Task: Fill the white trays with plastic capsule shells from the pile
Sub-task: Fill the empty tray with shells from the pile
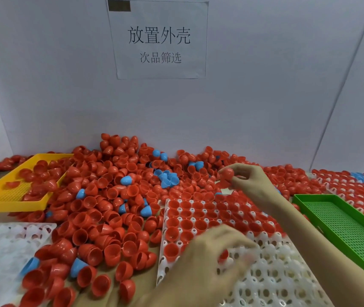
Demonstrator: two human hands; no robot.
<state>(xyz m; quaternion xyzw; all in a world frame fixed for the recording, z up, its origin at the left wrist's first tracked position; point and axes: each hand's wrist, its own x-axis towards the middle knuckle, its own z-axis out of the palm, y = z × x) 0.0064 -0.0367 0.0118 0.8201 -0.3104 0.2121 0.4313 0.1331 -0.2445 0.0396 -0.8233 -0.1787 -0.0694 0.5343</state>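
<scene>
While the right hand [246,177] is up at the far side, its fingers [235,177] curl round one red shell [227,173] and pinch it just above the pile [114,191]. The left hand [212,258] is low and near, over the white tray [271,275] in the middle. It looks blurry. Its fingers [246,245] are bent down at the tray, and a bit of red [223,255] shows under them. I think it is a shell going into a cup, but I cannot tell for sure if the fingers hold it.

Far rows of this tray have red shells in them, open side up. Near rows are bare white cups. So the job is partly done here, I think.

Next, the right hand needs to bring its shell back to a bare cup and set it in, open side up. The left hand needs to let go and reach left for more.

Red and a few blue shells [169,179] lie all over the desk. A yellow tray [10,204] sits far left, a green tray [340,227] right, and another white tray [3,247] near left.
</scene>
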